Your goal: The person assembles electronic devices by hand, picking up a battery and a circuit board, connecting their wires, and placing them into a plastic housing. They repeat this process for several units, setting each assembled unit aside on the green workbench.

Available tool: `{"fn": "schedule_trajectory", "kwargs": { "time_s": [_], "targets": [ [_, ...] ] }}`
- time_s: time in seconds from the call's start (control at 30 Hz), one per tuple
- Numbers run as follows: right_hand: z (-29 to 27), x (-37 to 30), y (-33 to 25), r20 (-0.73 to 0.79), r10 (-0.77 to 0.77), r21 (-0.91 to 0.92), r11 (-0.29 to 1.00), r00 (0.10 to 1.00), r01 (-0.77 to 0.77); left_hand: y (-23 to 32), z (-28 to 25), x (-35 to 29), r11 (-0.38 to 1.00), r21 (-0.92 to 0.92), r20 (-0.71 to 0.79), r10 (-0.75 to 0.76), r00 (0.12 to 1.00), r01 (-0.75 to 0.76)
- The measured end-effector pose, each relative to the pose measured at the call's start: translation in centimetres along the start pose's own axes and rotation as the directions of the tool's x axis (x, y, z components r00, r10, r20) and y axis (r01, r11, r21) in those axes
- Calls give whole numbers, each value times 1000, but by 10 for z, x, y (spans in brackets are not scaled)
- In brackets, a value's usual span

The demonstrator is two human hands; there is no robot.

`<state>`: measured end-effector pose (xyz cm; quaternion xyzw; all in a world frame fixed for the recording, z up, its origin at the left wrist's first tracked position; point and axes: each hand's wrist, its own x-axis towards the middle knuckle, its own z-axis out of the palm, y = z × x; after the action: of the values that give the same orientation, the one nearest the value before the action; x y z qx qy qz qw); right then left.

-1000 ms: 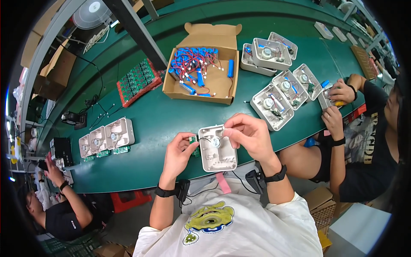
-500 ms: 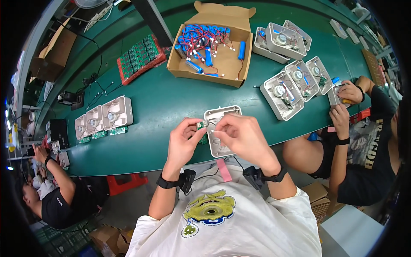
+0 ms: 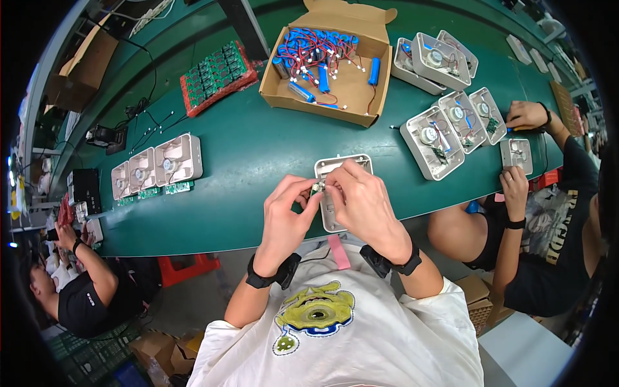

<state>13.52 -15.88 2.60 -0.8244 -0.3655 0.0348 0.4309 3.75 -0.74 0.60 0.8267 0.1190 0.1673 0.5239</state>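
Observation:
Over a white plastic housing [image 3: 334, 223] near the table's front edge, my two hands meet at the fingertips. My left hand [image 3: 287, 209] pinches a small green circuit board [image 3: 315, 189], most of it hidden behind the fingers. Closed at the board's edge, my right hand [image 3: 362, 201] has thumb and forefinger together beside a small whitish part; what exactly it grips is too small to make out. The housing lies with its hollow side up, its middle covered by my hands.
An open cardboard box [image 3: 322, 106] of blue batteries with red and black leads stands beyond my hands. Stacked circuit boards [image 3: 216, 77] lie far left. Housings with speakers stand left [image 3: 178, 158] and right [image 3: 432, 143]. A co-worker's hands [image 3: 516, 187] handle another housing at the right.
My right hand has moved from above the housing to the circuit board, so both hands' fingertips now touch there. The co-worker at right has reached one hand farther away.

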Motion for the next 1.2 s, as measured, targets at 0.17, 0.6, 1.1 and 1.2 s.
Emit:
{"fn": "schedule_trajectory", "kwargs": {
  "time_s": [0.17, 0.6, 1.1, 1.2],
  "targets": [
    [-3, 2, -3, 30, 29, 8, 1000, 999, -30, 2, 2, -1, 985, 115, -38, 133, 990, -128],
    [4, -2, -5, -12, 49, -12, 999, 999, -49, -5, 3, 3, 995, -50, -6, 85, 996, -85],
    [-67, 179, 78, 364, -72, -709, 626, 929, 327, -48, 13, -10, 966, -257, -44, 22, 999, -32],
    [-58, 196, 80, 499, 102, -727, 590, 861, 351, -51, 13, -13, 960, -281, -74, -6, 997, -16]
  ]
}}
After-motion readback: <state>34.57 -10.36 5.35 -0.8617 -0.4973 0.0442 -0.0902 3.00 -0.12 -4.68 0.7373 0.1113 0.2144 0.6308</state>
